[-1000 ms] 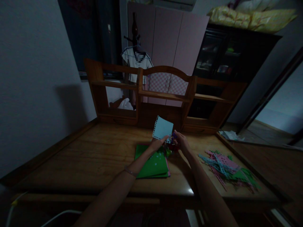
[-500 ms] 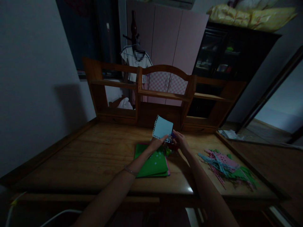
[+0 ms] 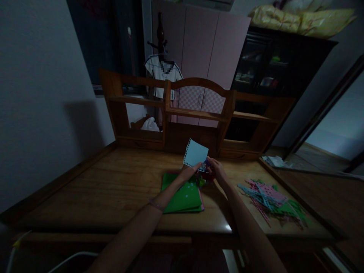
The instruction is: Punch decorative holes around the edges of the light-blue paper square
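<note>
My left hand [image 3: 190,172] is closed on the lower edge of a light blue sheet of paper [image 3: 196,152]. A row of small holes runs along the sheet's left and lower edges. At the sheet's lower right corner, my right hand [image 3: 216,169] is closed around a small purple hole punch [image 3: 209,162], mostly hidden by the fingers. Beneath my left forearm lies a stack of green paper [image 3: 183,197] with a pink edge showing, and pale paper bits rest on it. Something dark red [image 3: 209,176] sits under my hands, partly hidden.
On the right of the wooden desk [image 3: 113,185] is a pile of pink, blue and green punched paper strips [image 3: 269,199]. A wooden shelf unit [image 3: 196,113] stands along the desk's back edge. A wall [image 3: 42,113] rises at the left.
The two hands and the blue sheet stay almost in place, with only a very slight shift at the sheet's lower right corner.
</note>
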The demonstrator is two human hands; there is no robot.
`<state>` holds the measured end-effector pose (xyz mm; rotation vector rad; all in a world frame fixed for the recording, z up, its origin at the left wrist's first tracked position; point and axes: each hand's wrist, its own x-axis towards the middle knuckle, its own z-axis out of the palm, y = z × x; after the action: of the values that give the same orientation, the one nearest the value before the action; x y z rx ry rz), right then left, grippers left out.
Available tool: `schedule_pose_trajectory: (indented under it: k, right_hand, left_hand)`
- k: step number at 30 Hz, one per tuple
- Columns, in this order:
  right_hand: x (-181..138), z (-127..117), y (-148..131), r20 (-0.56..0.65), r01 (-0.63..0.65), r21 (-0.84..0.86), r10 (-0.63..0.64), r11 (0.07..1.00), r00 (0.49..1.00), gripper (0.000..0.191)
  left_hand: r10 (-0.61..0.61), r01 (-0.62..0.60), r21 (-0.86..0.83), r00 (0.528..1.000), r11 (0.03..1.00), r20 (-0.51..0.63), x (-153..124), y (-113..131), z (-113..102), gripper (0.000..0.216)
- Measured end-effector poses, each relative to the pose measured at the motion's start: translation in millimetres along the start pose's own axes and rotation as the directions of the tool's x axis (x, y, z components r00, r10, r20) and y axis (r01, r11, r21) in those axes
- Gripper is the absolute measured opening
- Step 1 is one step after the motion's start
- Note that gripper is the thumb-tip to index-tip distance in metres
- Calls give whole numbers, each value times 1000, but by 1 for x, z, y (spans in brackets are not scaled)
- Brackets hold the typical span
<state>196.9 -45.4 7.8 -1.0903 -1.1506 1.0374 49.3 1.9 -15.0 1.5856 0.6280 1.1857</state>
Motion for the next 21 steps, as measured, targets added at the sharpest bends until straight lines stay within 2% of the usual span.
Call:
schedule_pose_trajectory:
  k: [5,9,14,21]
  right_hand:
    - [-5,2,-5,31,-17,-10,17,1000,999,37]
    - [-6,3,-7,27,-29,-2,29,1000,999,35]
    - [-8,4,-8,22,-41,5,41,999,999,35]
    - [-8,4,-8,43,-40,21,39,999,998,34]
  left_hand:
    - [15,-9,-85,998,996,66,-3,2,0,35]
    - [-90,101,-83,988,991,122,-3,2,-1,34]
    - [-95,104,-92,991,990,100,-4,13,-3,30]
    - [-120,128,-81,988,988,101,-11,25,-3,37]
